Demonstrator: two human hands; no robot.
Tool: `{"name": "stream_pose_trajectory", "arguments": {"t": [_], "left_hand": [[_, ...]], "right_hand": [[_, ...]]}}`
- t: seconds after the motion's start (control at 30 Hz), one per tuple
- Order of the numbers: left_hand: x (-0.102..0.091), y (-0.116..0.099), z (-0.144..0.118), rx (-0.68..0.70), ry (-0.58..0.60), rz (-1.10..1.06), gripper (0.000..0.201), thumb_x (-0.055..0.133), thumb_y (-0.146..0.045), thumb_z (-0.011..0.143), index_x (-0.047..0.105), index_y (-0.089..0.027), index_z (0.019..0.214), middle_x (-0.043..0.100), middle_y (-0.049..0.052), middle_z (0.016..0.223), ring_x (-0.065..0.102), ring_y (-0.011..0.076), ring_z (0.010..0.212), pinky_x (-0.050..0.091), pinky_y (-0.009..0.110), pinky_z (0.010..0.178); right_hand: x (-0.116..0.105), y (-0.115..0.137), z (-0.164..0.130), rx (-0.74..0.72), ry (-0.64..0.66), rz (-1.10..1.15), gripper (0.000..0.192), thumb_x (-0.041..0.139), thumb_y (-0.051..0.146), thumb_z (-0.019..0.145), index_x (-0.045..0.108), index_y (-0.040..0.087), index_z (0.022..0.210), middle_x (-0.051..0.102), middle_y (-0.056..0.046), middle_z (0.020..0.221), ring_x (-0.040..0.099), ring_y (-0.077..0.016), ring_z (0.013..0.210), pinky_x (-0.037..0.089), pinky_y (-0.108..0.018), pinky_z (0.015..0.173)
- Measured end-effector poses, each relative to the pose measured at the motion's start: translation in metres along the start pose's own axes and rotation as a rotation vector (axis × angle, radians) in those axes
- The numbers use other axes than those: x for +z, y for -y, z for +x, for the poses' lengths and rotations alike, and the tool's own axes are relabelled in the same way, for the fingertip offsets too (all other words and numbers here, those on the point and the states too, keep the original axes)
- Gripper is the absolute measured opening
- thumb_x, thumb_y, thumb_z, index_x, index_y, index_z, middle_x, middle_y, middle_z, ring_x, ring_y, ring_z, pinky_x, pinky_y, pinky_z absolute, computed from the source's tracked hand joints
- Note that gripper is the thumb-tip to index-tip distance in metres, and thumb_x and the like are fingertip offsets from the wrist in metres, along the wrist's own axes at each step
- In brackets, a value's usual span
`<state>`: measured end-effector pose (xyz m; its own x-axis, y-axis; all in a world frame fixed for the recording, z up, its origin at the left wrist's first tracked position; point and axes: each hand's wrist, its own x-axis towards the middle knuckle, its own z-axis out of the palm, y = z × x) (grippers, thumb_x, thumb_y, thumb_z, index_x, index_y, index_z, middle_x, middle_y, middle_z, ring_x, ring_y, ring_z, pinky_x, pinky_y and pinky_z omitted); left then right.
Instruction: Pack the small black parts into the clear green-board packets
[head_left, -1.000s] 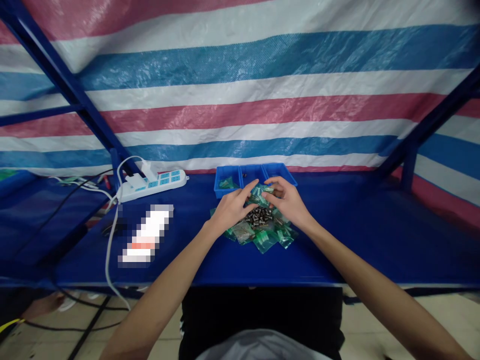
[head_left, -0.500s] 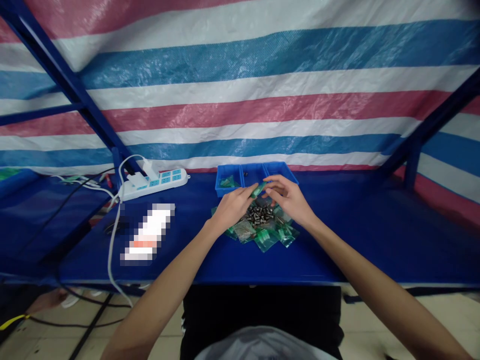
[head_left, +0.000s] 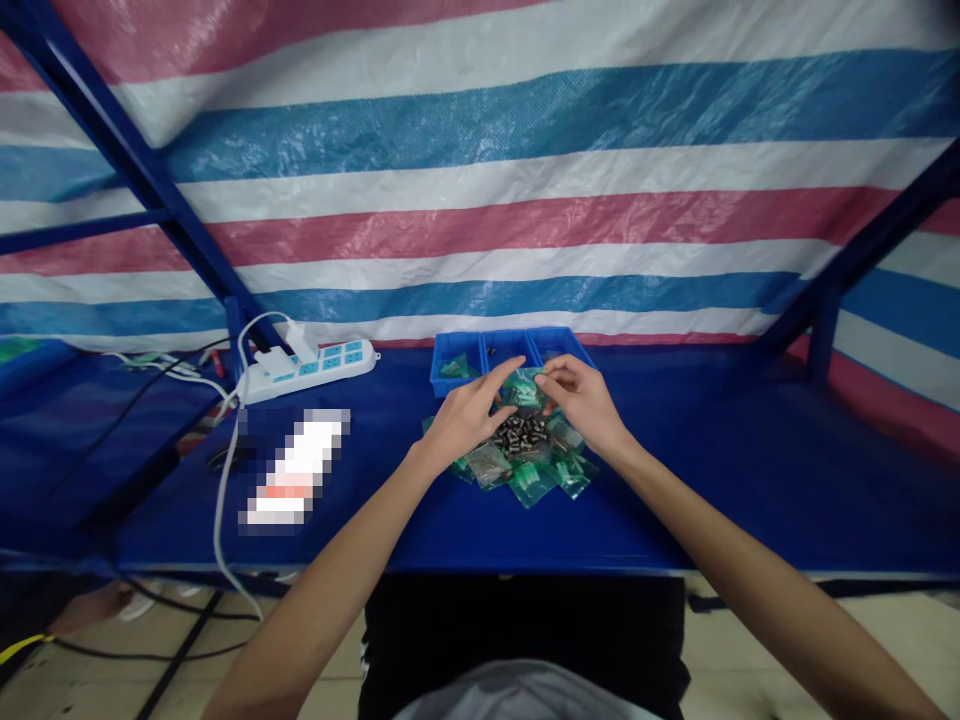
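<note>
Two bare forearms reach forward over the blue table (head_left: 675,520), past a heap of small metal parts (head_left: 523,432) ringed by green bags (head_left: 534,480). Both hands now pinch one small green bag (head_left: 523,388) above the heap, lower than half a second ago. Left hand (head_left: 466,418) grips with thumb and forefinger; right hand (head_left: 587,400) curls fingertips on the bag's far edge, before the blue bins (head_left: 457,352).

Green bags (head_left: 529,482), blue trays (head_left: 457,352)

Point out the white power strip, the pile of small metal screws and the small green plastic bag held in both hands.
White power strip (head_left: 319,364), head view, middle of its top face.
Pile of small metal screws (head_left: 523,433), head view, centre of the heap.
Small green plastic bag (head_left: 523,389), head view, part between the fingers.
</note>
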<state>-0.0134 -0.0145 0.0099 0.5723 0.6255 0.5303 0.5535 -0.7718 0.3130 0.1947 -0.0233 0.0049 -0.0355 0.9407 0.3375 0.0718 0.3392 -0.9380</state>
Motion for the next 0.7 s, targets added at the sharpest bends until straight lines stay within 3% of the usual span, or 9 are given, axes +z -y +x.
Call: {"name": "stream_pose_trajectory", "arguments": {"t": [0.1,0.2,0.37,0.57,0.7], "left_hand": [[0.000,0.000,0.000,0.036,-0.013,0.028,0.046,0.055,-0.020,0.094,0.048,-0.025,0.140,0.066,0.006,0.115,0.067,0.0195,0.091,0.057,0.033,0.076],[0.000,0.003,0.000,0.005,-0.033,0.073,0.042,0.047,-0.014,0.096,0.054,-0.025,0.136,0.066,0.005,0.107,0.066,0.0183,0.090,0.056,0.030,0.074],[0.001,0.011,0.001,-0.017,-0.120,0.134,0.033,0.044,-0.024,0.102,0.061,-0.024,0.131,0.062,0.004,0.098,0.063,0.0154,0.082,0.054,0.028,0.070],[0.002,0.006,0.003,-0.038,-0.202,0.148,0.034,0.048,-0.042,0.101,0.068,-0.016,0.093,0.061,0.006,0.094,0.062,0.0152,0.078,0.050,0.026,0.067],[0.002,0.002,0.004,-0.100,-0.200,0.132,0.039,0.052,-0.048,0.099,0.059,-0.016,0.078,0.058,0.003,0.078,0.059,0.0145,0.069,0.047,0.025,0.061]], "right_hand": [[0.001,0.002,0.000,0.016,-0.014,0.023,0.030,0.072,0.040,0.081,0.058,0.025,0.103,0.061,0.004,0.068,0.055,-0.0133,0.046,0.051,-0.030,0.047],[0.002,0.005,0.000,0.034,-0.005,0.028,0.024,0.068,0.039,0.082,0.065,0.023,0.101,0.064,0.001,0.069,0.058,-0.0147,0.050,0.054,-0.032,0.051],[0.004,0.007,-0.002,0.051,0.086,-0.046,0.029,0.067,0.038,0.082,0.069,0.021,0.106,0.073,-0.008,0.097,0.072,-0.0245,0.081,0.053,-0.031,0.054],[0.002,0.007,-0.003,-0.153,0.029,-0.416,0.021,0.063,0.040,0.087,0.066,0.021,0.079,0.066,-0.003,0.073,0.062,-0.0203,0.072,0.048,-0.034,0.068],[0.001,0.009,-0.002,-0.201,0.032,-0.417,0.030,0.064,0.043,0.087,0.059,0.020,0.067,0.059,-0.003,0.074,0.056,-0.0181,0.070,0.044,-0.031,0.064]]}}
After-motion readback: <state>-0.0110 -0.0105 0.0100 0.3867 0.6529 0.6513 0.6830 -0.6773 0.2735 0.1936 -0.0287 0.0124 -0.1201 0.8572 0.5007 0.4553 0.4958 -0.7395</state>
